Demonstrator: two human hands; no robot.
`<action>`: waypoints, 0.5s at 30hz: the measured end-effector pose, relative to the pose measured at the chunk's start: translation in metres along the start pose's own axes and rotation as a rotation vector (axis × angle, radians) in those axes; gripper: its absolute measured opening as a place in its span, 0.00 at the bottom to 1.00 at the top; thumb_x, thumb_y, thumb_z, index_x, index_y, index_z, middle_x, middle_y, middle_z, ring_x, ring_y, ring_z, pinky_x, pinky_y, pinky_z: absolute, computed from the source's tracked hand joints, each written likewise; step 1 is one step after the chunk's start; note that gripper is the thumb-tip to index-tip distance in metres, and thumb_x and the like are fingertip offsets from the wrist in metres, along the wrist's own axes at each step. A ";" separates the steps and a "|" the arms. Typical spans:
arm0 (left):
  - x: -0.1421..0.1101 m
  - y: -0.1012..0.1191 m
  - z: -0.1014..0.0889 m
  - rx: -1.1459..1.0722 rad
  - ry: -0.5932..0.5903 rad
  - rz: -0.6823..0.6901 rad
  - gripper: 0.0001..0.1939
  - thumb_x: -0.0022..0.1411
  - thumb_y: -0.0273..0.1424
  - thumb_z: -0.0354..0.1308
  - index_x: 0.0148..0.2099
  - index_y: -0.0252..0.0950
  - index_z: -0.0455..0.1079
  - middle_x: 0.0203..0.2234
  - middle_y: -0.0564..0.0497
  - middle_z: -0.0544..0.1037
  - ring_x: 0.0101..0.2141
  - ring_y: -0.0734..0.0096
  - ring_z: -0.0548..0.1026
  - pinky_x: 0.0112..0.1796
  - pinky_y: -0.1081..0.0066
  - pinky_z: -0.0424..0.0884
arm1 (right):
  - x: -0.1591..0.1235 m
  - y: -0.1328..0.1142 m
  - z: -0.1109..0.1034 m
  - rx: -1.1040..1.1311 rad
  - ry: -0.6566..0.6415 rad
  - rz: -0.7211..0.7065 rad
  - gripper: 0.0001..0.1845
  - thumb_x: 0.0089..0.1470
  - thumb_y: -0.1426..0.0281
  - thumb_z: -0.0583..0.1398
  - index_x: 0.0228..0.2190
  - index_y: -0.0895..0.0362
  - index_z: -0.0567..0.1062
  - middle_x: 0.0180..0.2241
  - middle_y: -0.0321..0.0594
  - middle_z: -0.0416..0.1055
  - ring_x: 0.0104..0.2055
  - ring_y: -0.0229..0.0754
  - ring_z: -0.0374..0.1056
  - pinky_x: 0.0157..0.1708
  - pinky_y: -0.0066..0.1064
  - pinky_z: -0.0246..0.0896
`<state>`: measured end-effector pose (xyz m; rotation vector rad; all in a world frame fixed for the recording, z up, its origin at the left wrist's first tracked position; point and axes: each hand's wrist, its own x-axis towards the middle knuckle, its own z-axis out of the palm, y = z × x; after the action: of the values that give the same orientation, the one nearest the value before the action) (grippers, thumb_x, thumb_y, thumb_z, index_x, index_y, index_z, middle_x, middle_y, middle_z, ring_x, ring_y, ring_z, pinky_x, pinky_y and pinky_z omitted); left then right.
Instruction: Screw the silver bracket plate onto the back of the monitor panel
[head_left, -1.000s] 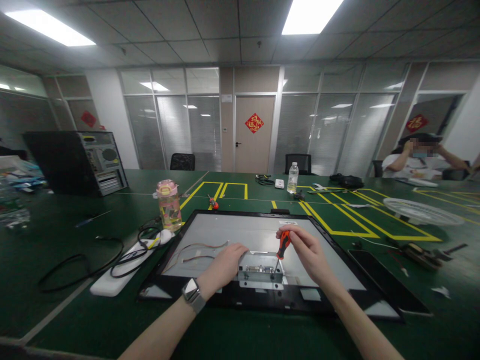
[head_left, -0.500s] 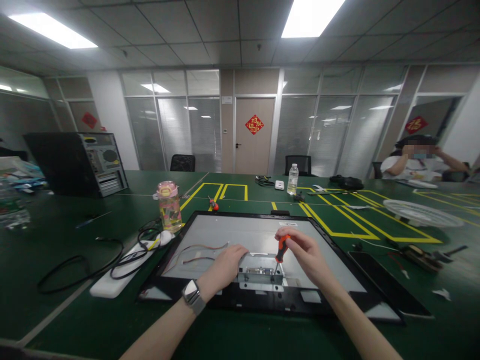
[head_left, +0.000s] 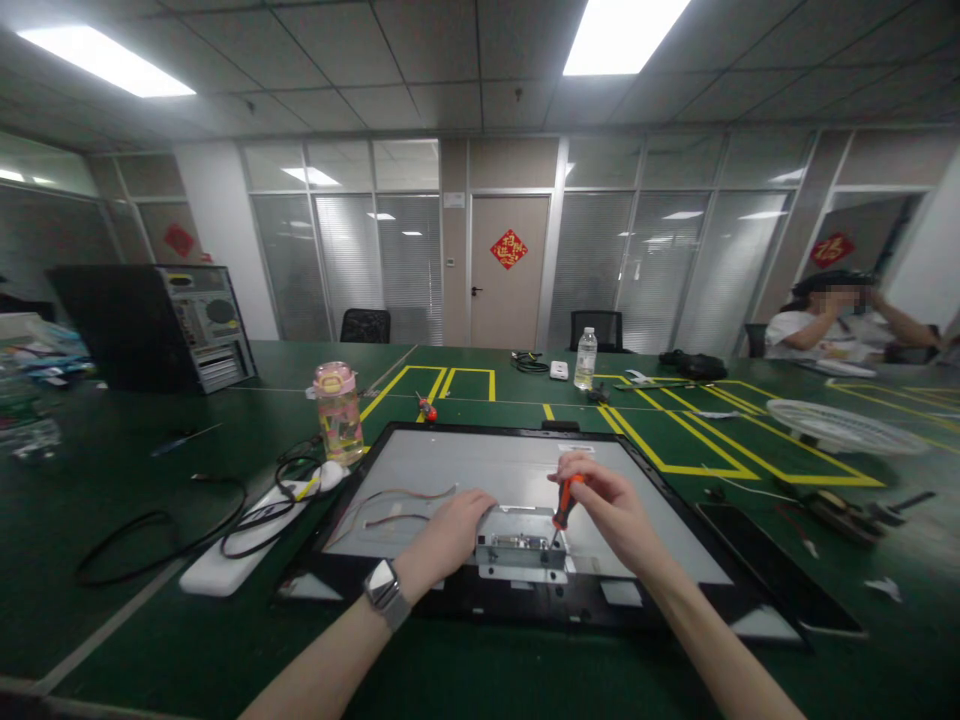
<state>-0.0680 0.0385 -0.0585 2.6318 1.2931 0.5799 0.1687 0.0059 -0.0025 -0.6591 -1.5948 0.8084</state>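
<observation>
A flat display panel (head_left: 450, 462) with a black frame lies on the table before me. Near its front edge sits a silver metal bracket (head_left: 523, 572). My right hand (head_left: 604, 495) is closed around the orange-and-black handle of a screwdriver (head_left: 567, 502), whose thin shaft points down at the bracket's right end. The tip is too small to make out. At the bracket's left end my left hand (head_left: 454, 530) grips its edge, fingertips partly hidden; a watch is on that wrist. Thin loose wires (head_left: 397, 495) lie across the panel to the left.
Left of the panel are a white power strip (head_left: 247, 545) with black cable and a pink-lidded bottle (head_left: 339, 415). A black computer case (head_left: 150, 328) stands farther left. To the right lies a dark flat slab (head_left: 776, 570). A person (head_left: 840, 325) sits at far right.
My right hand and the screwdriver have turned slightly, with the handle leaning a little more to the right. My left hand stays put. The person's hands at far right have shifted.
</observation>
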 end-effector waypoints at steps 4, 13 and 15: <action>0.000 -0.001 -0.001 0.011 -0.014 -0.009 0.27 0.53 0.12 0.42 0.52 0.35 0.66 0.48 0.46 0.72 0.49 0.69 0.69 0.52 0.68 0.61 | 0.000 0.001 -0.001 0.010 0.005 0.013 0.12 0.57 0.60 0.57 0.36 0.53 0.77 0.32 0.40 0.73 0.34 0.44 0.70 0.36 0.35 0.67; -0.002 0.000 -0.001 0.002 0.000 -0.004 0.27 0.53 0.12 0.42 0.52 0.34 0.66 0.48 0.46 0.72 0.49 0.67 0.69 0.53 0.66 0.61 | 0.001 0.001 0.000 -0.015 0.012 0.032 0.16 0.58 0.60 0.55 0.45 0.52 0.73 0.40 0.45 0.75 0.42 0.48 0.72 0.46 0.44 0.63; -0.002 -0.001 0.000 0.002 0.000 0.002 0.27 0.53 0.12 0.42 0.52 0.34 0.66 0.48 0.45 0.72 0.49 0.67 0.69 0.53 0.66 0.61 | 0.001 0.001 0.000 -0.091 0.064 -0.006 0.13 0.55 0.61 0.58 0.42 0.51 0.75 0.37 0.42 0.74 0.40 0.47 0.71 0.44 0.41 0.64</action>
<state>-0.0699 0.0376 -0.0591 2.6349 1.2916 0.5800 0.1681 0.0073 -0.0027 -0.7380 -1.5816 0.7074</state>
